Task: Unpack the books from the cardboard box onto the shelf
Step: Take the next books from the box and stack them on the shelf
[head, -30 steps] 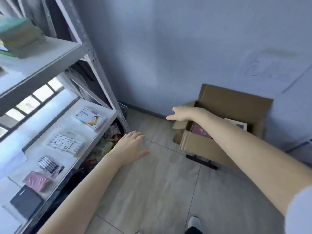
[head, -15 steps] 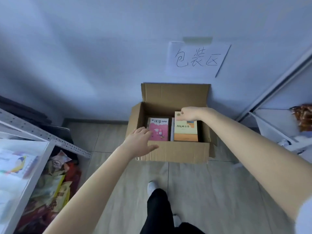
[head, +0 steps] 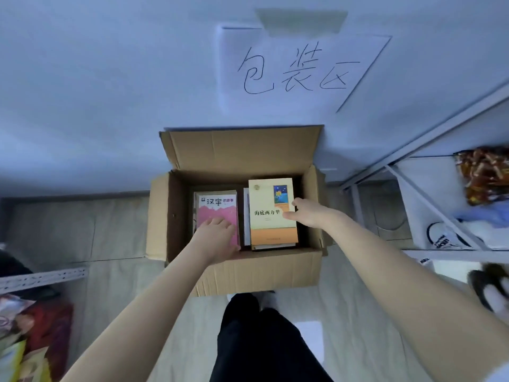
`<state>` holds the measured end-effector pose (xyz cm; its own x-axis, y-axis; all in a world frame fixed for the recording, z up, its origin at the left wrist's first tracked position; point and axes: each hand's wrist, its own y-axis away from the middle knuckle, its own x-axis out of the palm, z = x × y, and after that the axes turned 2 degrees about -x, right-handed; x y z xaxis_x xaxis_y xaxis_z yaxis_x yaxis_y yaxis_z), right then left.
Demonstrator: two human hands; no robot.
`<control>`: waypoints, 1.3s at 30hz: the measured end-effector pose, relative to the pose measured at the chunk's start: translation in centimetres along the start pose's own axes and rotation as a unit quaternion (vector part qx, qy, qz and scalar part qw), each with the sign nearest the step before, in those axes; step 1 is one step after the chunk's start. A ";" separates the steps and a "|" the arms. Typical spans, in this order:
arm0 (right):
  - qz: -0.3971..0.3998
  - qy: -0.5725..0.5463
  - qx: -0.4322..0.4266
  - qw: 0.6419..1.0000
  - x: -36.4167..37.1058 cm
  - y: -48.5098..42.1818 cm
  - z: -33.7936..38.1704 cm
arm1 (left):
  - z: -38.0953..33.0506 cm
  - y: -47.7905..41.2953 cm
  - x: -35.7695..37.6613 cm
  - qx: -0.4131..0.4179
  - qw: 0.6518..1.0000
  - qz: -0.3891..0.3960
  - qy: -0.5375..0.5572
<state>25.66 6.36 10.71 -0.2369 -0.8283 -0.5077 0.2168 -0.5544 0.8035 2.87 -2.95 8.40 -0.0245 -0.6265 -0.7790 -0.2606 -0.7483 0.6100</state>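
A cream-and-orange paperback book [head: 268, 216] tops the stack along the right wall of the open brown cardboard box [head: 248, 268], and the right hand [head: 308, 213] pinches its right edge, thumb on the cover. A pink-covered book [head: 217, 208] lies by the left wall under the left hand [head: 216, 235], which rests flat with fingers relaxed. The box sits at the far edge of the tiled floor [head: 115, 224], beneath a handwritten white paper sign [head: 297, 67], beside a white metal shelf [head: 429, 139].
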 end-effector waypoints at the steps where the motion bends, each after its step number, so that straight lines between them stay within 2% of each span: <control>1: -0.004 -0.009 0.007 1.000 0.5 -1.7 -1.1 | -0.1 -1.9 0.8 -0.003 1.000 0.011 -0.002; 5: -0.027 -0.048 0.034 0.998 3.7 -9.0 -5.9 | -1.1 -9.3 5.5 -0.031 0.998 0.052 0.008; 10: -0.101 -0.175 0.107 0.974 7.8 -16.9 -10.8 | -2.8 -16.5 11.6 -0.131 0.986 0.080 0.067; 15: -0.114 -0.276 0.081 0.951 10.8 -21.5 -13.4 | -3.8 -20.0 15.3 -0.192 0.969 0.072 0.136; 17: -0.127 -0.301 0.066 0.943 11.7 -22.1 -13.9 | -4.1 -20.5 16.2 -0.225 0.951 0.061 0.203; 20: -0.142 -0.314 0.060 0.937 12.2 -22.2 -14.2 | -4.3 -20.8 17.1 -0.276 0.892 0.063 0.353; 23: -0.135 -0.303 0.062 0.941 12.1 -22.6 -14.5 | -4.1 -21.2 17.5 -0.320 0.797 0.059 0.508; 27: -0.112 -0.289 0.072 0.948 11.4 -23.2 -14.8 | -3.7 -21.4 17.9 -0.363 0.709 0.056 0.602; 32: -0.097 -0.292 0.089 0.947 11.2 -23.6 -15.1 | -4.1 -20.6 18.2 -0.392 0.576 0.052 0.715; 35: -0.088 -0.351 0.107 0.926 11.2 -23.8 -15.0 | -4.6 -20.3 17.9 -0.372 0.495 0.057 0.783; 36: -0.078 -0.398 0.118 0.906 11.2 -23.8 -15.0 | -4.8 -20.1 17.8 -0.357 0.484 0.060 0.796; 39: -0.053 -0.484 0.150 0.861 11.3 -23.4 -15.3 | -5.6 -19.8 17.4 -0.325 0.493 0.074 0.804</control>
<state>32.43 8.71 -18.58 -0.9493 -0.2403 -0.2028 -0.0736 -0.4570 0.8864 12.95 -0.31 -16.43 0.9354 0.3434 0.0844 0.0060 -0.2540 0.9672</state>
